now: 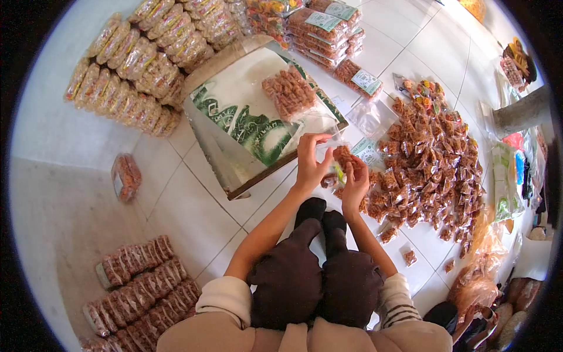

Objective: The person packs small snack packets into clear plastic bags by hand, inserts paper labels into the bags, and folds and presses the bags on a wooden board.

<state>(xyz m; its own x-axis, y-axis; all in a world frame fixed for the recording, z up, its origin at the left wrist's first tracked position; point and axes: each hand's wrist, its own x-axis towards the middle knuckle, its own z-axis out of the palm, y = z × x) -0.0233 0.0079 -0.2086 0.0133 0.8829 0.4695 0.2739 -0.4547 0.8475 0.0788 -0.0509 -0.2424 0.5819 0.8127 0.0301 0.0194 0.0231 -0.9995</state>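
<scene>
My left hand [312, 162] pinches the edge of a clear plastic bag just past the front corner of a low table [240, 185]. Close beside it on the right, my right hand [355, 183] holds a small packet of brown snacks [343, 156] at the bag's opening. A larger clear bag packed with brown snack packets [288, 94] lies on the green and white table top. Right of my hands, a big heap of small brown snack packets [428, 170] spreads over the floor. A printed label sheet [367, 150] shows just behind my right hand.
Rows of bagged snacks [132, 64] stand at the upper left. Stacked labelled packs [319, 32] sit behind the table. More packed rows [143, 287] lie at the lower left, and a single pack [126, 178] rests by the wall. Plastic bags [507, 182] and a post [522, 111] are at right.
</scene>
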